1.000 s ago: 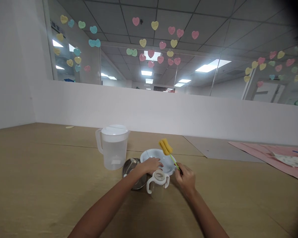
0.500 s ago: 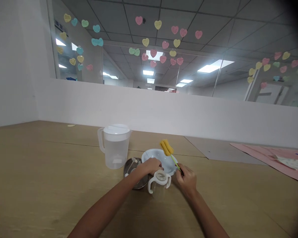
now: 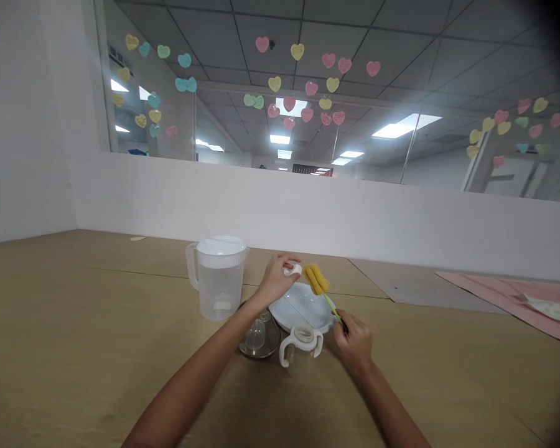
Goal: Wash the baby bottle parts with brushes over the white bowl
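Head view: left hand (image 3: 276, 278) pinched a small white piece (image 3: 294, 269) by the pale bowl (image 3: 303, 303), right hand (image 3: 356, 343) gripped the yellow sponge brush (image 3: 316, 279) close by; a loose pinch or brush nudge could have knocked that piece free!

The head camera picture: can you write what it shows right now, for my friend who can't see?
A person's left hand holds a small white piece near the yellow sponge brush in the right hand. On the table are a pale basin, a two-handled bottle, a metal bowl and, to the left, a pitcher.
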Demonstrator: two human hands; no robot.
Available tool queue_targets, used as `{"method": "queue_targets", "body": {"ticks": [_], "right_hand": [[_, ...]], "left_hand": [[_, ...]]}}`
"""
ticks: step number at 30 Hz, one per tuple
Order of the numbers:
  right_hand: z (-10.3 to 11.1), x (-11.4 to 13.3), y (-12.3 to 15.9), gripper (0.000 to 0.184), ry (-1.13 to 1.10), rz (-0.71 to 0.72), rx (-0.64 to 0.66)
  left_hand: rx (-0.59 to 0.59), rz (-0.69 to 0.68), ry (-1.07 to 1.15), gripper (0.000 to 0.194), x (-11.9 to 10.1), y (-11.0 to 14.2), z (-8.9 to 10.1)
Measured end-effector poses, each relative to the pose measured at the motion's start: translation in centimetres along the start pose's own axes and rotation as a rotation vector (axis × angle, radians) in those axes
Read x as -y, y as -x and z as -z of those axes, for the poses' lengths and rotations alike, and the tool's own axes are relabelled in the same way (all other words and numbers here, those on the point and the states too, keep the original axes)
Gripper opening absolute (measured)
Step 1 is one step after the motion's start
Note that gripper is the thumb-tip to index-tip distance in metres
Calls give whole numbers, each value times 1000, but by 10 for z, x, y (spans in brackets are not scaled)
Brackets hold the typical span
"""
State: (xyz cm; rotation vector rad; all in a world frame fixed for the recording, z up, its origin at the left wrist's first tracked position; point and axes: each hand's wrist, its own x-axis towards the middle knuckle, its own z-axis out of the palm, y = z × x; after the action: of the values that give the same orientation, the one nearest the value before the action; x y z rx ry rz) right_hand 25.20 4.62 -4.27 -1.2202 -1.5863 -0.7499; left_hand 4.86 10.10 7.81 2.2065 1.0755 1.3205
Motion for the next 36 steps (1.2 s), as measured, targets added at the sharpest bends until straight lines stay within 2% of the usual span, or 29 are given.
{"method": "queue_targets", "body": {"ticks": [3, 8, 13, 16, 19, 29, 36], "right_hand": [[1, 0, 0, 24, -14, 15, -13], [4, 1, -2, 23, -79, 83, -11], [3, 3, -1, 21, -105, 172, -21], [2, 3, 0, 19, -124, 215, -57], [3, 3, 1, 18, -185, 169, -78], [1, 1, 3, 22, -323, -83, -56], [0, 1, 6, 22, -367, -175, -31]], "left_hand": [[-116, -77, 38, 32, -9, 5, 7], [-74, -171, 105, 27, -18, 10, 4], [-173, -211, 191, 29, -22, 12, 4], [-67, -244, 97, 25, -25, 15, 3], [46, -241, 49, 25, -30, 20, 0], [73, -315, 134, 26, -41, 24, 6], [168, -362, 136, 38, -39, 27, 3]]}}
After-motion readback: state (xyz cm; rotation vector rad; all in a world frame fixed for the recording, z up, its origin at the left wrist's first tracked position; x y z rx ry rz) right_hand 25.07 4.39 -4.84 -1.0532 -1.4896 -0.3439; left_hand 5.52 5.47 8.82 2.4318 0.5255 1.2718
